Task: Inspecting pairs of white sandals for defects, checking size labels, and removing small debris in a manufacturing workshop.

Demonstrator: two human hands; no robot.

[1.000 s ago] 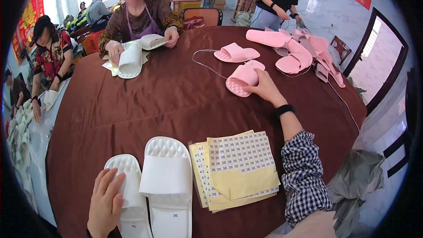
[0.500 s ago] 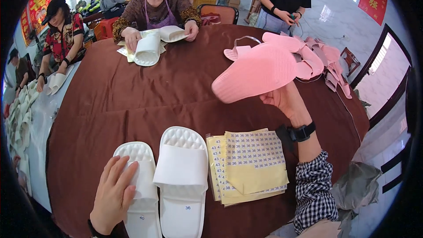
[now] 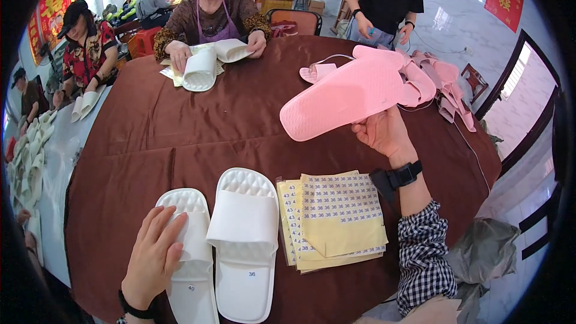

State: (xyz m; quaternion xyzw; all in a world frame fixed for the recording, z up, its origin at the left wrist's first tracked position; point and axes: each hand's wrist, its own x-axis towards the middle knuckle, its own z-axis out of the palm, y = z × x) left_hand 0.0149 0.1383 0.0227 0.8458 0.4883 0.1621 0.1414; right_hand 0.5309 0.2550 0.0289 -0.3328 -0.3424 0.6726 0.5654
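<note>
Two white slippers lie side by side on the brown-covered table, toes away from me. My left hand (image 3: 155, 252) rests on the strap of the left white slipper (image 3: 194, 291), its fingers stretched out and gripping nothing. Beside it the right white slipper (image 3: 245, 219) lies untouched, with a small printed sticker on its insole. Out over the table my right hand (image 3: 384, 135) holds a pink slipper (image 3: 342, 99) by its edge, patterned sole turned toward me. Its fingertips are partly hidden behind the sole. Yellow sticker sheets (image 3: 345, 237) lie stacked right of the white slippers.
Further pink slippers (image 3: 441, 75) are heaped at the table's far right, beside a thin cable. Across the table a person (image 3: 210, 15) handles white slippers (image 3: 201, 69). Another person (image 3: 384, 0) stands at the far right. White slippers pile on a left-hand table (image 3: 57, 168).
The pink slipper in my right hand has shifted slightly left. My left hand stays on the white slipper. The standing person's hands have moved apart.
</note>
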